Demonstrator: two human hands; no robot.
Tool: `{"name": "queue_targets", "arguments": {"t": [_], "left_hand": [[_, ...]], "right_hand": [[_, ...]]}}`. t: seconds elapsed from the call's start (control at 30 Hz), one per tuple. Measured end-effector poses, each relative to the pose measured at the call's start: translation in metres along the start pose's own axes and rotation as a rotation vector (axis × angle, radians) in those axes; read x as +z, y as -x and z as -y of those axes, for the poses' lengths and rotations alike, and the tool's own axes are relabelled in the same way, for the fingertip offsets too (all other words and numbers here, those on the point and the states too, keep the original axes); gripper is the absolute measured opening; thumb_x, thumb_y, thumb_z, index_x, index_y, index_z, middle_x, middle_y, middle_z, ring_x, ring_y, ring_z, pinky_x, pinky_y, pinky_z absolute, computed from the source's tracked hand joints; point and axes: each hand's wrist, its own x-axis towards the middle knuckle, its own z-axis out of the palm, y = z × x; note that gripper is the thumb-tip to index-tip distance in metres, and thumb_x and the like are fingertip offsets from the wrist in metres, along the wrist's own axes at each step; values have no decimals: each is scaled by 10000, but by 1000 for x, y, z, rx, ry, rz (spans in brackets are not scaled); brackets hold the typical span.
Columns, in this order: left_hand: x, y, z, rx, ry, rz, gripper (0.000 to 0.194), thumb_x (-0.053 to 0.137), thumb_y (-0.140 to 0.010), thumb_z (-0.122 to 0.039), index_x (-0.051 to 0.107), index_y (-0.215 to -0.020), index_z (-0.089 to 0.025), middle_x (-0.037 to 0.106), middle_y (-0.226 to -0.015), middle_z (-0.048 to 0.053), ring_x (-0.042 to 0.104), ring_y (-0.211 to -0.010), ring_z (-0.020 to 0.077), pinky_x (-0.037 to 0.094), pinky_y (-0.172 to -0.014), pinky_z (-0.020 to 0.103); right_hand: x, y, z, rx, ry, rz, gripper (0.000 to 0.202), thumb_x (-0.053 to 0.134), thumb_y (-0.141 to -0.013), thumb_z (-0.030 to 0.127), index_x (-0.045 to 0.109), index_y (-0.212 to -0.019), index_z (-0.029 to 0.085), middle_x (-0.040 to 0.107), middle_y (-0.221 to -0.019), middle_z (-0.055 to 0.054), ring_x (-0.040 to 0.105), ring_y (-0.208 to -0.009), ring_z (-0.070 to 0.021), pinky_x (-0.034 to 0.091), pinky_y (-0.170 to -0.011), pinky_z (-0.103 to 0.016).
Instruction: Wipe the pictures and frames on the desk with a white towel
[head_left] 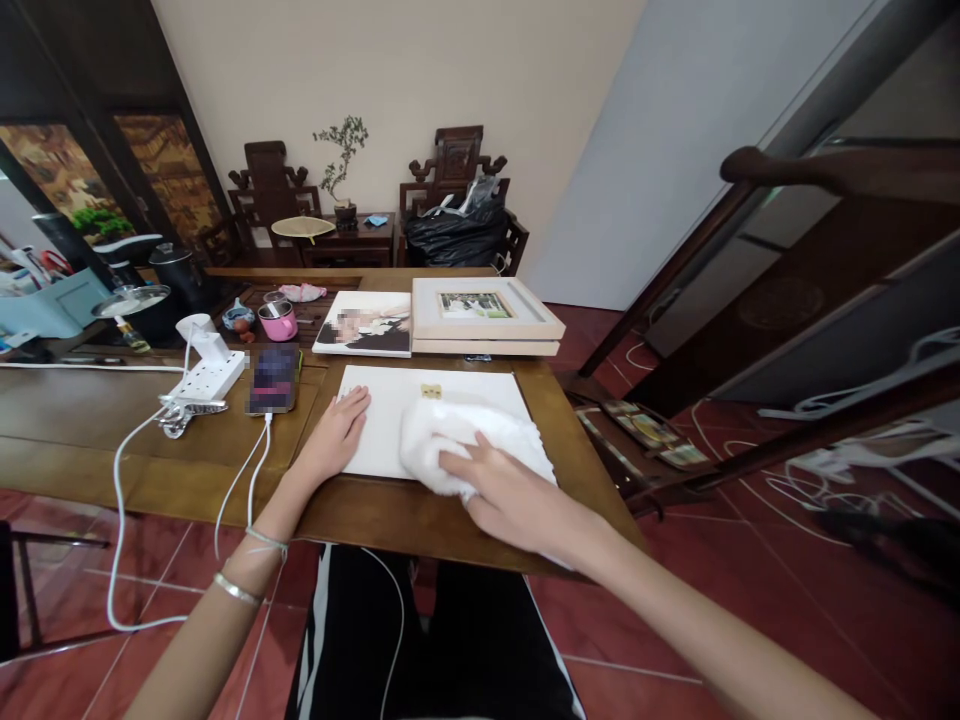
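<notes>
A flat white panel (382, 425) with a small gold metal plate (431, 391) near its far edge lies on the wooden table before me. My left hand (341, 430) rests flat on the panel's left side, fingers stretched out and holding nothing. In my right hand (502, 490) a fluffy white cloth (442, 430) is bunched and pressed against the panel. The cloth spreads over the panel's right part and hides much of it. My right fingertips are partly sunk in the cloth.
Behind the panel lie a photo print (364, 322) and stacked light wood picture frames (487, 315). To the left are a phone (271, 380) on a cable, a white power strip (214, 375) and a pink mug (277, 322). A dark wooden chair (780, 290) stands at the right.
</notes>
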Motion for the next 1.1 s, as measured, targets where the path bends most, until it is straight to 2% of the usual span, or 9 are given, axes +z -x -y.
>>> {"name": "queue_targets", "arguments": {"t": [0.17,0.33,0.47,0.53,0.6,0.67,0.77,0.93,1.1], "left_hand": [[0,0,1,1,5,3,452,309,-940,-285,505,-1319,-135,430,-1447,122,334,-1383,216,213,-1155,479],[1,-1,4,11,5,0,454,303,-944,-296,505,-1321,-141,434,-1445,116,333,-1383,215,216,-1155,479],[2,-1,4,12,12,-7,443,312,-943,-297,508,-1318,-163,437,-1445,108,339,-1380,218,216,-1152,487],[1,0,2,8,17,-4,446,315,-942,-294,508,-1315,-143,435,-1444,120,339,-1380,220,209,-1156,480],[1,0,0,3,17,-4,447,314,-942,-291,512,-1310,-133,434,-1445,124,339,-1380,219,205,-1160,471],[0,0,-2,0,12,-2,446,311,-941,-285,515,-1307,-132,433,-1446,121,338,-1381,219,205,-1161,467],[-1,0,-3,0,2,3,450,305,-940,-274,513,-1308,-118,430,-1447,125,337,-1381,221,205,-1160,468],[0,0,-1,-6,3,1,453,302,-942,-281,508,-1311,-117,429,-1447,128,335,-1382,219,204,-1159,471],[1,0,1,-4,4,3,458,299,-944,-296,506,-1315,-125,426,-1449,125,331,-1384,212,202,-1161,465]], "right_hand": [[-7,-56,-38,103,65,-64,350,371,-684,36,540,-956,178,593,-786,-72,553,-775,-261,415,-768,-377],[-13,-83,-42,176,86,-79,361,366,-710,27,547,-994,159,606,-847,-108,561,-836,-272,415,-771,-388],[-3,-66,-20,123,101,-37,389,388,-722,21,545,-1056,144,589,-1069,-161,549,-1024,-298,366,-915,-498],[2,-47,-3,74,92,5,406,397,-727,19,532,-1093,133,542,-1185,-192,485,-1171,-315,302,-989,-549],[3,-26,16,28,55,53,403,397,-721,11,531,-1078,142,540,-1192,-187,390,-1285,-311,256,-1035,-564],[1,-9,32,-15,-2,109,380,397,-707,9,540,-1020,170,569,-1132,-152,368,-1306,-294,247,-1053,-559],[-4,3,43,-43,-66,169,320,407,-688,17,536,-922,193,589,-1049,-105,486,-1172,-272,274,-1045,-542],[-8,-21,20,8,-17,93,289,402,-722,48,530,-939,191,591,-879,-65,555,-839,-229,398,-904,-447],[-11,-76,-17,126,117,9,346,382,-736,44,552,-1010,170,617,-843,-91,566,-770,-247,412,-801,-393]]}}
